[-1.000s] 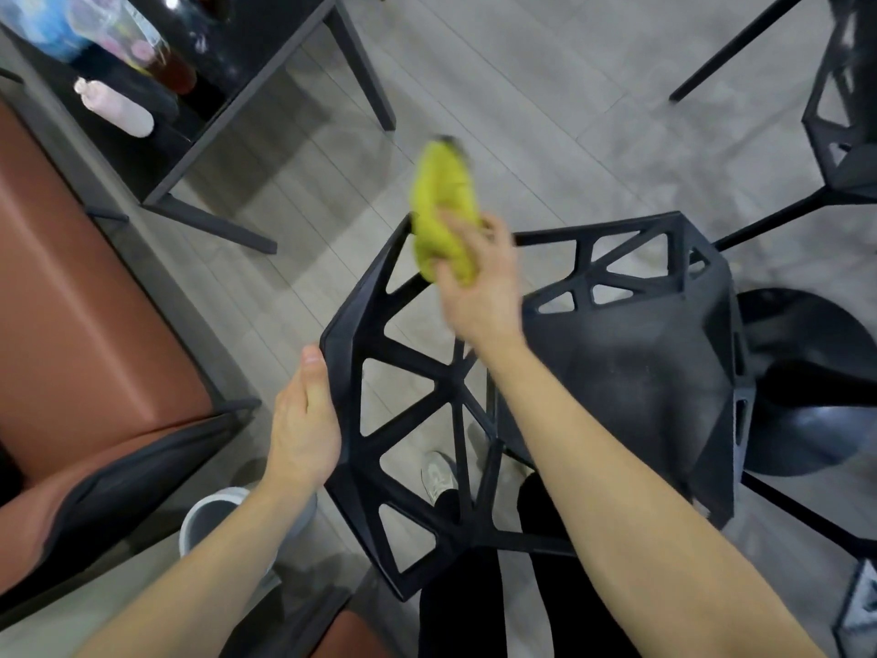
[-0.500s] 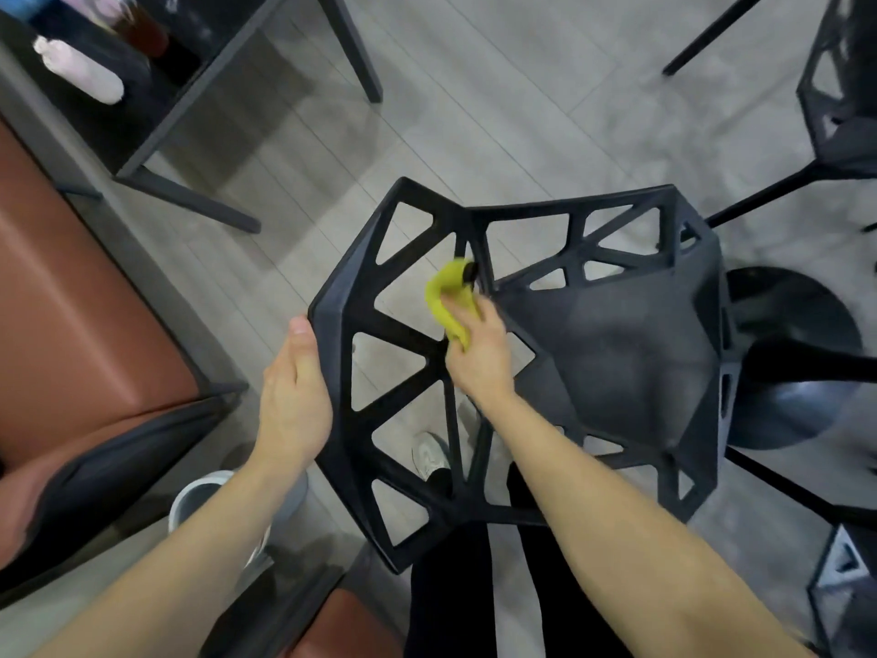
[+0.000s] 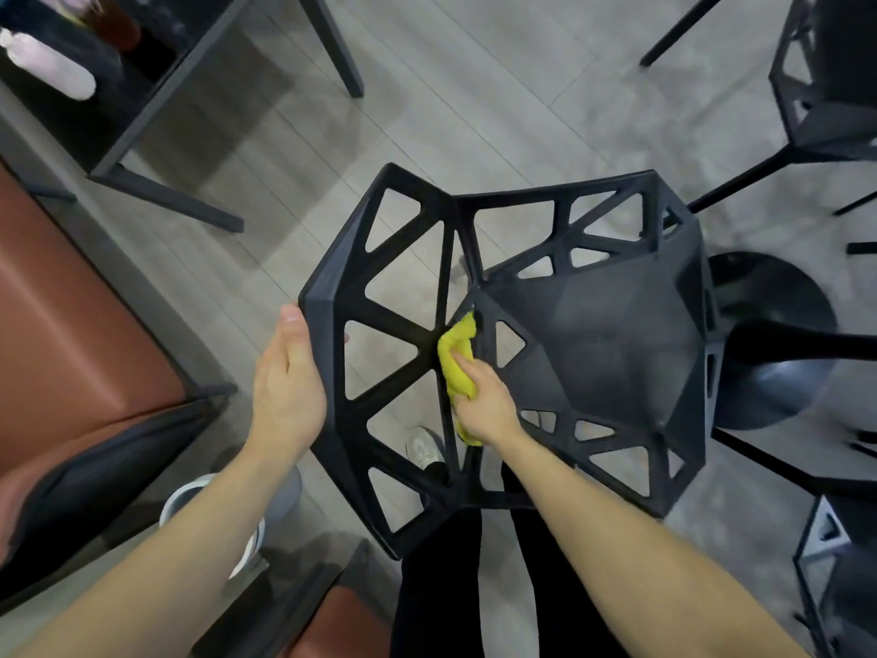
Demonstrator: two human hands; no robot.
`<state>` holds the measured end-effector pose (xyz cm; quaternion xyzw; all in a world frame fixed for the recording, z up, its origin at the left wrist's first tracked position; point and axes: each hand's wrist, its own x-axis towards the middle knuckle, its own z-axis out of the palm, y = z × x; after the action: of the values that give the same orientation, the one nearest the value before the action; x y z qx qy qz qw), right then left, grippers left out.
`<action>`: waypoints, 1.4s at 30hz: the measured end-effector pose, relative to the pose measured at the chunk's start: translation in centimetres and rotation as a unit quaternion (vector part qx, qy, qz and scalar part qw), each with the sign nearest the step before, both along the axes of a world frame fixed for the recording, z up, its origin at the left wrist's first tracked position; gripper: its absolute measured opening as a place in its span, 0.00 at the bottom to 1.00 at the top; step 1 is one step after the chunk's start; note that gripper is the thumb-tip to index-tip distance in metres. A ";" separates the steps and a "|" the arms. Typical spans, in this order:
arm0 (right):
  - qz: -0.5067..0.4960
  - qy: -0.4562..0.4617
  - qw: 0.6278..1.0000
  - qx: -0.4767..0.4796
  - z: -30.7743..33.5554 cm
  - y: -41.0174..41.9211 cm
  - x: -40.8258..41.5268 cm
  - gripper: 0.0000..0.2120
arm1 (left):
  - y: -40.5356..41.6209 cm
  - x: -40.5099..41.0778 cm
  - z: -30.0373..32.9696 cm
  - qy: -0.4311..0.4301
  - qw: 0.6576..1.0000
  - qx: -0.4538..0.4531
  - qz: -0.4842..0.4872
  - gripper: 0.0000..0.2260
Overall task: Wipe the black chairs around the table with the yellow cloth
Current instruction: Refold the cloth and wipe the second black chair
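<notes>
Right hand [image 3: 485, 405]: fingers curled round the yellow cloth [image 3: 458, 368], pressing it against a strut where the backrest lattice meets the seat of the black chair [image 3: 593, 353]. The cloth is bunched, soft and limp; judged light and compliant, it should fold into the strut angles if kept wadded in the palm.

Left hand [image 3: 287, 382]: rests on the chair's left outer rim, thumb along the edge; its fingers are hidden behind the rim, so the grip cannot be confirmed.

Chair: tilted toward the person, centre of view. Matte black, rigid, faceted shell with triangular cut-outs; looks like moulded plastic or cast metal. Judged stiff and moderately heavy; the rim is the sound place to steady it.

Surroundings: grey plank floor [image 3: 474, 87]; a dark desk [image 3: 156, 95] far left; another black chair [image 3: 825, 87] far right.
</notes>
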<state>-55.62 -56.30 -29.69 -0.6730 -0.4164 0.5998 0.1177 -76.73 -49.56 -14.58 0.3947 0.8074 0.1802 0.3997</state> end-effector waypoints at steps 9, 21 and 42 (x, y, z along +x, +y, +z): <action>-0.041 0.019 0.986 0.162 4.9 0.6 -3.2 0.36 | 0.0 1.0 0.7 -0.031 0.999 0.018 -0.013 0.44; -0.047 0.072 0.988 0.126 9.4 -1.6 -3.1 0.33 | 0.4 0.7 0.1 -0.042 0.997 0.050 -0.032 0.42; -0.018 -0.042 0.998 0.038 14.9 -9.6 -0.8 0.32 | 0.3 2.4 1.7 -0.003 0.995 0.067 -0.068 0.27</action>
<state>-56.41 -65.90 -14.76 -0.6999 -0.4309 0.5530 0.1365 -74.38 -49.28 -12.87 0.4742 0.7637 0.2078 0.3856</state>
